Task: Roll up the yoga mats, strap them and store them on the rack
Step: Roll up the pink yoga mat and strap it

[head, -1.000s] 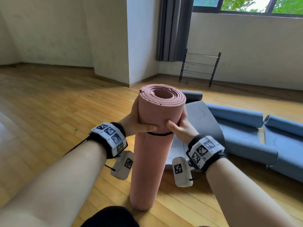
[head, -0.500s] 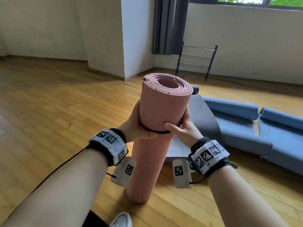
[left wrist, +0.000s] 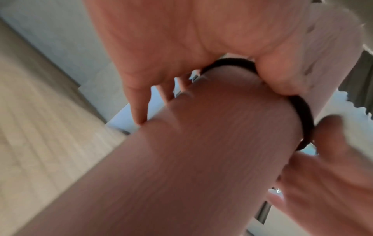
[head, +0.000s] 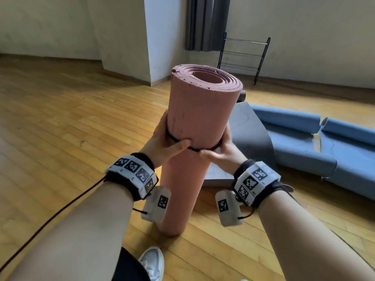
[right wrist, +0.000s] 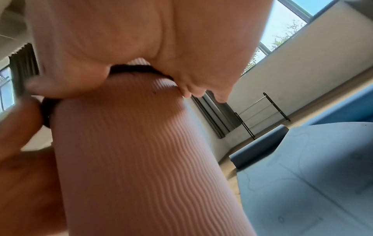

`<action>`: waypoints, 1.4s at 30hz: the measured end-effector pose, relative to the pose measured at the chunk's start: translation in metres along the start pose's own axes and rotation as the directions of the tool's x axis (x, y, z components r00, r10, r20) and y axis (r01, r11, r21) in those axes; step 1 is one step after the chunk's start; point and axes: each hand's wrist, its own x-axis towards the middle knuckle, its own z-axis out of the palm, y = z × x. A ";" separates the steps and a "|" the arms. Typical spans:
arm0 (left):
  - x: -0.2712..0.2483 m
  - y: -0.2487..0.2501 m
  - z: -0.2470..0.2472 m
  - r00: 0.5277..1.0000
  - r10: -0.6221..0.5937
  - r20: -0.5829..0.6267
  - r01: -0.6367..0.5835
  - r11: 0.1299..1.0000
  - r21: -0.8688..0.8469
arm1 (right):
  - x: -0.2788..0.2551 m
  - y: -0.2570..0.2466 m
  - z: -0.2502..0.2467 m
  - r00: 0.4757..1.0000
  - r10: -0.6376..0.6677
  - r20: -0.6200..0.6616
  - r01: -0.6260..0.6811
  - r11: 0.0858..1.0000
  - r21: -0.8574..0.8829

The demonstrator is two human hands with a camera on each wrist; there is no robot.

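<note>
Pink mat: a rolled pink ribbed foam yoga mat [head: 198, 122] is standing upright on the wooden plank floor [head: 60, 122], its lower end resting on the boards just ahead of a white shoe [head: 152, 262].
Strap: a thin black elastic band [head: 191, 148] is circling the roll below its upper end, lying snug against the foam.
Left hand: the left hand [head: 162, 142] is curling round the roll's left side, its thumb pressing on the band at the front.
Right hand: the right hand [head: 225, 151] is wrapping the right side, thumb and fingers pinching the band against the mat.
Handling: the foam is looking light and soft, likely to dent under the fingers; the ribbed surface should be giving good friction. The coils are looking loose at the open top, so holding round the middle, near the band, seems safest.
Other mats: blue foam mats [head: 304, 142] and a grey mat [head: 247, 136] are lying partly unrolled on the floor beyond.
Rack: a black metal wire rack [head: 243, 57] is standing at the far wall, well apart.
</note>
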 end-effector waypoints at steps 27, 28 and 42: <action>-0.003 -0.018 0.015 0.993 -0.088 0.075 0.082 0.993 0.081 | -0.008 0.021 0.002 0.993 0.110 -0.048 -0.112 0.993 -0.038; -0.009 -0.023 0.017 0.989 -0.110 0.103 0.100 0.990 0.098 | -0.013 0.026 0.004 0.992 0.129 -0.004 -0.129 0.989 -0.070; -0.012 -0.032 0.020 0.992 -0.096 0.082 0.088 0.992 0.092 | -0.020 0.040 0.008 0.982 0.185 0.048 -0.174 0.969 -0.176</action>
